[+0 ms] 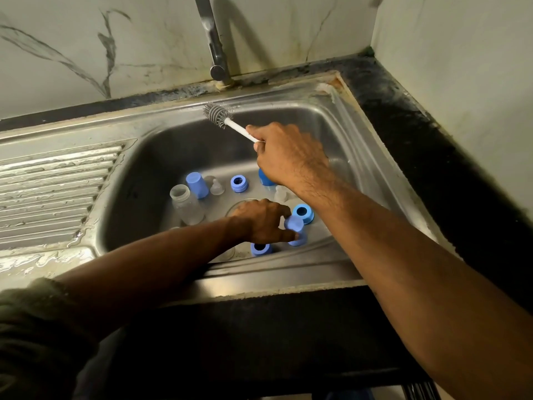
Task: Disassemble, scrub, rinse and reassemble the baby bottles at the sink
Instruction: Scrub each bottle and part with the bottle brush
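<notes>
Sink basin (150,174), contents as I see them, near to far. Blue ring (260,249): just under my left fingers. Left hand (261,222): fingers curled round a pale blue cap (294,230). Second ring (303,213): just beyond them. Clear bottle (186,204): well to their left. Right hand (288,155): fingers gripping the bottle brush (227,121) handle, bristles pointing beyond them toward the tap (215,44).

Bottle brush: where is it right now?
In the head view the bottle brush is held by the right hand, raised over the back of the sink, its grey head just below the tap.
</notes>
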